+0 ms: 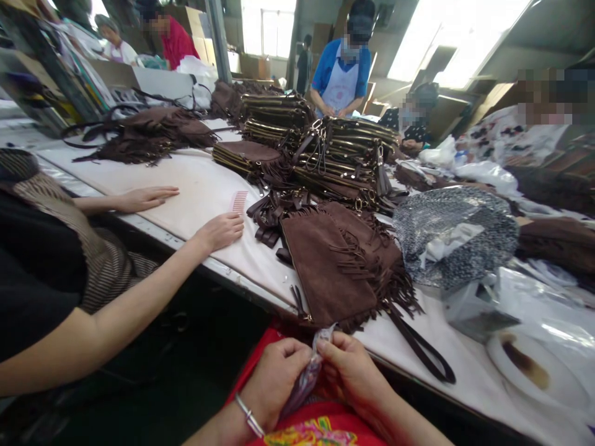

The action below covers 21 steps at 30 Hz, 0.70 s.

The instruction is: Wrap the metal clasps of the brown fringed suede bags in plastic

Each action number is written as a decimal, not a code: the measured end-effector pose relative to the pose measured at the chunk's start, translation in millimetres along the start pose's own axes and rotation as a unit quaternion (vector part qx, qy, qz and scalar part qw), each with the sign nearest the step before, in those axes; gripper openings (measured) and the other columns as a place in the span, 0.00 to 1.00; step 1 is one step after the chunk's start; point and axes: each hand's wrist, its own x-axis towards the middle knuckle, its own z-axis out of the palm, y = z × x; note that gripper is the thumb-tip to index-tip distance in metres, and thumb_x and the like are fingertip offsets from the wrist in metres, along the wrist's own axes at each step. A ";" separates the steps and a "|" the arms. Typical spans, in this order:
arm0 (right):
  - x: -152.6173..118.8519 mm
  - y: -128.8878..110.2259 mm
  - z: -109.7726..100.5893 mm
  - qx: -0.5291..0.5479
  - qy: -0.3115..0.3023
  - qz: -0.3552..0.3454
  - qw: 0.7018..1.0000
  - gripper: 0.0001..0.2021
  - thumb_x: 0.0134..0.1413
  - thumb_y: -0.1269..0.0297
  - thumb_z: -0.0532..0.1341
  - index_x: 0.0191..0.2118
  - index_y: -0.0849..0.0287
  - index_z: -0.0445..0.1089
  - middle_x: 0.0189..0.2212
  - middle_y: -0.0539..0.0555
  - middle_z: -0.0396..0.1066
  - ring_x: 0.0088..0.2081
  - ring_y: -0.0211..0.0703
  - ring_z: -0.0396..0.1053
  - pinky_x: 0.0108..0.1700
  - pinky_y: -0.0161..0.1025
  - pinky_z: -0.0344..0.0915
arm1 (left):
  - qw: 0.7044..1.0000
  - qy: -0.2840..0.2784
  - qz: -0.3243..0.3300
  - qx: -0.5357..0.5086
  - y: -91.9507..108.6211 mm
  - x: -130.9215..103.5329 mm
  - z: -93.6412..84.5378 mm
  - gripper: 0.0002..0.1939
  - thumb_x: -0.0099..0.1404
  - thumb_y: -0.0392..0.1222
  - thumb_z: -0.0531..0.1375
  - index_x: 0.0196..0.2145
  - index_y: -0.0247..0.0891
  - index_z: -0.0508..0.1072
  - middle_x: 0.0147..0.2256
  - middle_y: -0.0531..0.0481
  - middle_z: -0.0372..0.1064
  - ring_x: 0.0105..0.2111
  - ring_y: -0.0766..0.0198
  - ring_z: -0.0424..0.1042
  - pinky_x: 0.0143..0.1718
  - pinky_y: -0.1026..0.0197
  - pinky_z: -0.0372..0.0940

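Note:
Close to my lap, at the table's front edge, both hands pinch a crumpled clear plastic bag (pixel 307 378). My left hand (pixel 279 371), with a silver bracelet at the wrist, grips the bag's left side. My right hand (pixel 348 365) holds its gathered top between thumb and fingers. What lies inside the bag I cannot make out. Just beyond my hands, a brown fringed suede bag (pixel 330 266) lies flat on the table, its dark wrist strap (pixel 427 347) looping to the right. Dark straps with metal clasps (pixel 279 214) are heaped behind it.
Stacks of brown zippered pouches (pixel 344 155) rise at the table's middle. A co-worker's hand (pixel 220 230) rests at left near a pink comb (pixel 239 201). On the right are a grey speckled plastic-wrapped bundle (pixel 455 235) and a stained white bowl (pixel 534 365). Other people work behind.

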 end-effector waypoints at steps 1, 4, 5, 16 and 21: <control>0.4 0.6 -0.5 -0.002 0.001 -0.002 1.000 0.19 0.42 0.53 0.70 0.25 0.58 0.61 0.11 0.40 0.54 0.13 0.28 0.47 0.18 0.30 0.45 | 1.000 0.001 0.001 0.012 -0.4 1.0 0.1 0.12 0.57 0.47 0.60 0.27 0.34 0.73 0.26 0.48 0.72 0.27 0.62 0.69 0.29 0.62 0.61; 2.1 1.7 -1.1 -0.015 0.013 -0.007 1.000 0.20 0.40 0.51 0.70 0.25 0.57 0.60 0.11 0.40 0.54 0.13 0.28 0.48 0.18 0.30 0.46 | 0.991 0.017 0.056 0.120 -1.5 2.6 -1.7 0.12 0.61 0.46 0.57 0.24 0.36 0.71 0.24 0.50 0.70 0.27 0.63 0.67 0.29 0.62 0.59; 2.7 1.5 -1.0 -0.029 0.023 -0.012 0.999 0.21 0.40 0.50 0.70 0.25 0.57 0.60 0.10 0.40 0.54 0.13 0.28 0.49 0.18 0.31 0.47 | 0.982 0.026 0.087 0.165 -1.7 2.6 -2.5 0.13 0.62 0.46 0.56 0.24 0.37 0.70 0.25 0.51 0.69 0.28 0.63 0.67 0.29 0.62 0.59; 3.3 -0.9 2.1 -0.155 0.103 -0.034 0.982 0.17 0.44 0.51 0.64 0.22 0.57 0.60 0.07 0.40 0.55 0.11 0.30 0.50 0.16 0.31 0.47 | 0.775 0.015 0.366 0.515 -5.5 -0.5 -14.1 0.12 0.67 0.36 0.48 0.28 0.39 0.66 0.30 0.44 0.65 0.32 0.59 0.64 0.33 0.57 0.57; 5.1 0.2 0.9 -0.181 0.117 -0.038 0.976 0.16 0.43 0.53 0.64 0.22 0.57 0.59 0.07 0.41 0.56 0.10 0.29 0.51 0.15 0.30 0.46 | 0.626 -0.017 0.494 0.603 -10.1 9.7 -17.6 0.11 0.65 0.33 0.49 0.28 0.38 0.68 0.28 0.46 0.65 0.29 0.59 0.61 0.30 0.56 0.55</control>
